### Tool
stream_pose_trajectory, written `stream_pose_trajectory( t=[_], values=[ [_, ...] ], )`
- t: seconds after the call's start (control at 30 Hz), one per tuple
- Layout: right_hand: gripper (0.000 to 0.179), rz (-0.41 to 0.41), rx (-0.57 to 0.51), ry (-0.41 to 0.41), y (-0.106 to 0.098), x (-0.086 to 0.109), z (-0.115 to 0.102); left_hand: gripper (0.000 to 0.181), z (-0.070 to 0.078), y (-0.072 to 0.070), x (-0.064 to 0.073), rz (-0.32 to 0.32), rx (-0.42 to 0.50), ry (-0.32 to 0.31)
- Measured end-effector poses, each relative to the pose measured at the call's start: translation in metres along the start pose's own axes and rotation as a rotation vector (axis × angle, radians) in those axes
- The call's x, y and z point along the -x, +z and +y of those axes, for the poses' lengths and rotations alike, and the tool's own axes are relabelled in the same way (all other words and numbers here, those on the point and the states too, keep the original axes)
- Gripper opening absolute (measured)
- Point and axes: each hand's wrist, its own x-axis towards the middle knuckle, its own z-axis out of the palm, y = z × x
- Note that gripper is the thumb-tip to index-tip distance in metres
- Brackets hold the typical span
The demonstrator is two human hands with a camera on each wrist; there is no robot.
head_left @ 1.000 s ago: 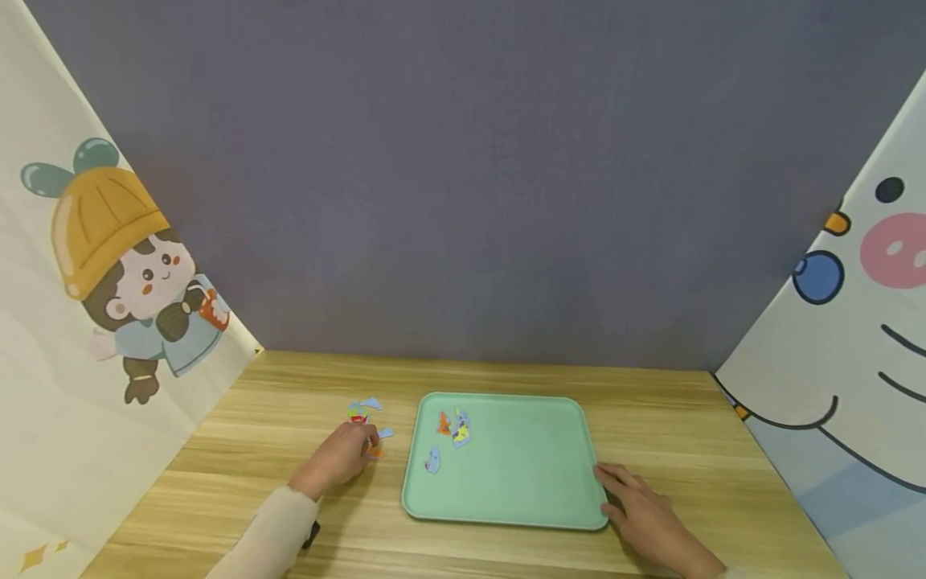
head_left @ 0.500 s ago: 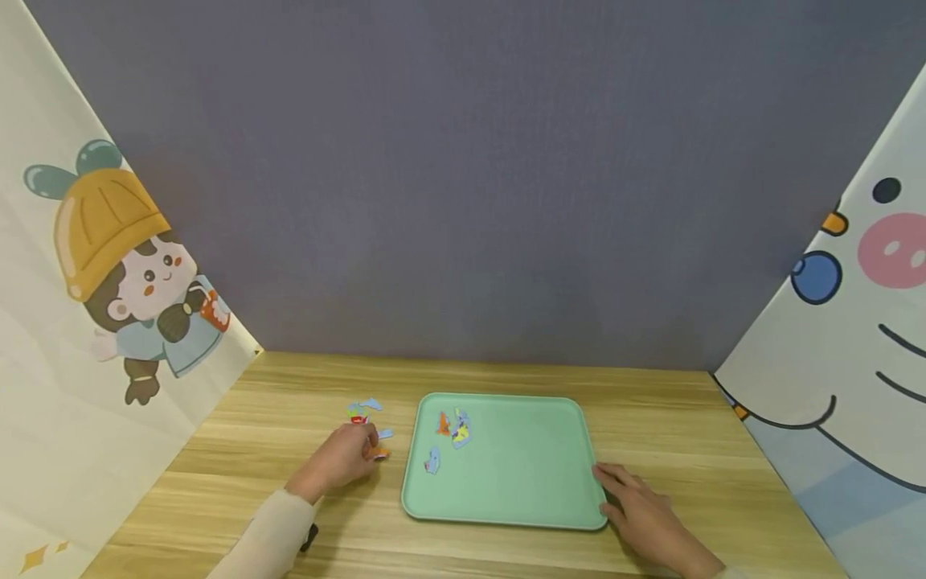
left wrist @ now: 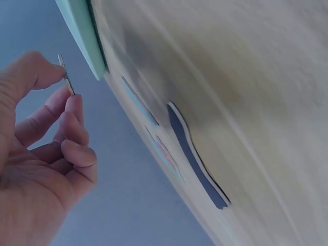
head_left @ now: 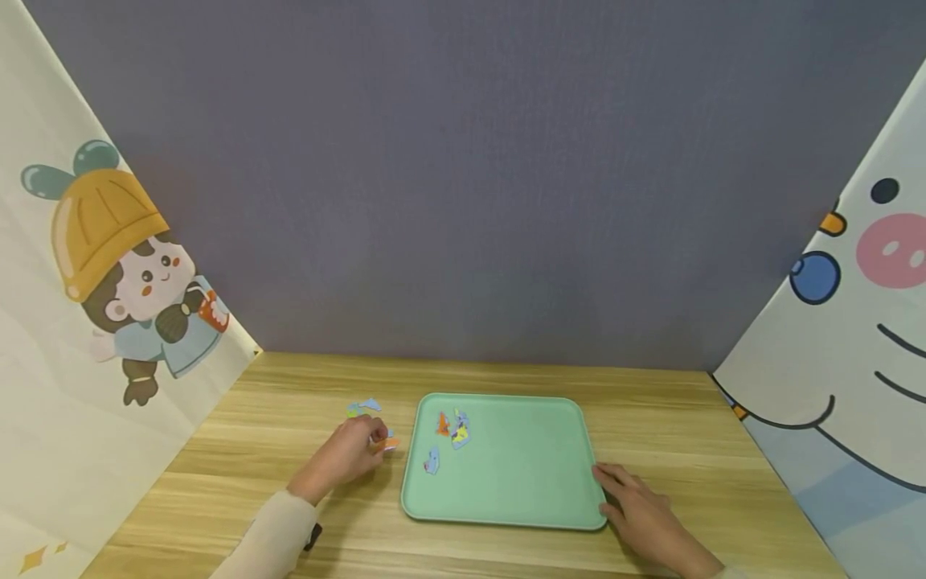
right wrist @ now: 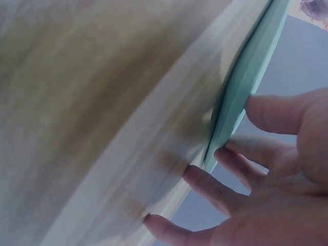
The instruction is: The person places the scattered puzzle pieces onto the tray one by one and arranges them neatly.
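Note:
My left hand pinches an orange jigsaw puzzle piece between thumb and fingertips, left of a mint-green tray. In the left wrist view this piece stands edge-on, lifted off the table, with the other fingers loosely bent. My right hand touches the tray's right edge. The right wrist view has its thumb and some fingertips against the tray rim, while other fingertips rest on the table. An orange piece, a yellow-and-blue cluster and a pale blue piece lie in the tray.
Loose puzzle pieces lie on the wooden table by my left hand: a blue one and a green-and-blue one. The left wrist view has a dark-sided wavy piece. A grey panel stands behind.
My left hand has lifted the orange piece from the table and moved it slightly right and away, toward the tray. My right hand and the pieces in the tray have stayed put.

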Motion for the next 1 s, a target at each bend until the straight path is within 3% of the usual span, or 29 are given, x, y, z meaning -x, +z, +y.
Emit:
stream_pose_trajectory(
  t=[0.2, 0.53, 0.73, 1.0],
  values=[
    [0.053, -0.005, -0.012, 0.021, 0.0, 0.001, 0.0, 0.016, 0.013, 0.004, -0.003, 0.036, -0.007, 0.097],
    [0.052, 0.0, -0.011, 0.015, 0.001, 0.001, -0.001, 0.011, 0.043, 0.015, -0.01, 0.03, -0.011, 0.225],
    [0.051, 0.016, 0.0, -0.011, 0.001, 0.001, -0.001, 0.011, 0.06, 0.025, -0.02, -0.025, -0.018, 0.218],
    [0.051, 0.019, 0.002, -0.01, 0.002, 0.0, 0.0, 0.021, 0.09, 0.044, -0.03, -0.033, -0.039, 0.188]
  ],
)
